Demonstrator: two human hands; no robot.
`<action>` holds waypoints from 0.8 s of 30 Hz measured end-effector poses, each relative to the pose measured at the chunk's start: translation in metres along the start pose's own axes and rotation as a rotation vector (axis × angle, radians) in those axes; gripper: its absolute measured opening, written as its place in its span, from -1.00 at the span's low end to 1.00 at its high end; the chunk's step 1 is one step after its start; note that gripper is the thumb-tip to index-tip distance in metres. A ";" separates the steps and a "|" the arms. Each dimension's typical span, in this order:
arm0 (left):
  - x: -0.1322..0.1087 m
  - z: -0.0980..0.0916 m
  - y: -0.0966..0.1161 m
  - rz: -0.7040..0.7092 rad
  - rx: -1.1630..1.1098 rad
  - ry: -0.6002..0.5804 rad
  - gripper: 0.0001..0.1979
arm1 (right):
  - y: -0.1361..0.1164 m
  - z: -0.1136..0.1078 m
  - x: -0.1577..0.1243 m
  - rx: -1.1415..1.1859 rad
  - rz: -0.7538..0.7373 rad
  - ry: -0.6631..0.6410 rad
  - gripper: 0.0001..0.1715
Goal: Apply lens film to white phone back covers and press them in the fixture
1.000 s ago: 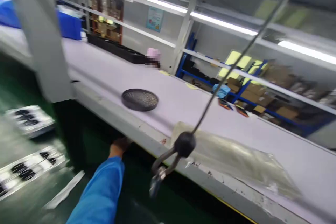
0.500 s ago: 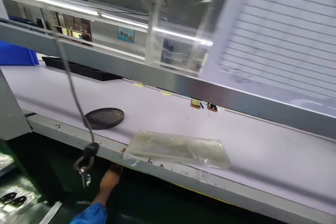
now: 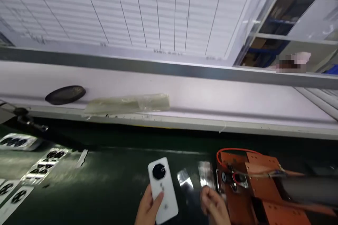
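My left hand [image 3: 148, 211] holds a white phone-shaped device [image 3: 163, 190] with a round black camera ring, at the bottom middle of the view, above the dark green mat [image 3: 111, 179]. Its thumb lies across the white back. My right hand [image 3: 214, 208] hovers just right of the device, fingers curled and blurred, next to an orange fixture [image 3: 253, 179] with wires. Whether the right hand holds anything I cannot make out.
Sheets of black round stickers [image 3: 43, 163] lie on the mat at left. A white conveyor belt [image 3: 211, 95] carries a black mesh disc [image 3: 65, 94] and a clear plastic bag [image 3: 128, 103]. A lined panel rises behind it. Small shiny foils [image 3: 206, 175] lie near the fixture.
The view has swung right and down from the conveyor to the mat. My left hand, earlier under the belt's edge, now holds the white device. My right hand has come into view.
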State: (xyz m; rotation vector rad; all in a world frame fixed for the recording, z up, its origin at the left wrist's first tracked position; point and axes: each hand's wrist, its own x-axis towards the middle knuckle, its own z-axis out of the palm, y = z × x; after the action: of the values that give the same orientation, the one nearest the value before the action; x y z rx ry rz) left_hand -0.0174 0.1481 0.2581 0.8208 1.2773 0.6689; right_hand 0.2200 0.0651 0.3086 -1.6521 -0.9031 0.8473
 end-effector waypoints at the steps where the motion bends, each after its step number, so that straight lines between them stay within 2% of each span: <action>1: -0.006 0.007 0.017 0.028 -0.002 -0.090 -0.27 | -0.005 -0.003 -0.003 0.098 0.030 -0.055 -0.38; 4: -0.017 0.021 0.061 0.157 0.040 -0.251 -0.33 | -0.035 -0.013 -0.006 0.258 0.013 -0.134 -0.56; 7: -0.033 0.029 0.078 0.199 0.037 -0.386 -0.43 | -0.072 -0.022 -0.004 0.289 -0.063 -0.117 -0.65; 9: -0.048 0.032 0.074 0.193 0.010 -0.453 -0.46 | -0.088 -0.023 -0.003 0.300 -0.066 -0.106 -0.66; 11: -0.061 0.033 0.064 0.190 -0.011 -0.479 -0.49 | -0.093 -0.020 -0.003 0.308 -0.026 -0.095 -0.62; 17: -0.082 0.027 0.030 0.168 0.066 -0.509 -0.54 | -0.064 0.001 -0.018 0.348 0.152 -0.103 -0.57; 24: -0.081 0.025 0.015 0.268 0.162 -0.463 -0.59 | -0.050 0.017 -0.032 0.398 0.157 -0.265 -0.64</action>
State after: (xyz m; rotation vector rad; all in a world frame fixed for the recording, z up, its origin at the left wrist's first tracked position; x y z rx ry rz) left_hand -0.0069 0.0862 0.3170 1.2151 0.8142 0.5463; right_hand 0.1829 0.0544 0.3565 -1.2924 -0.7276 1.2868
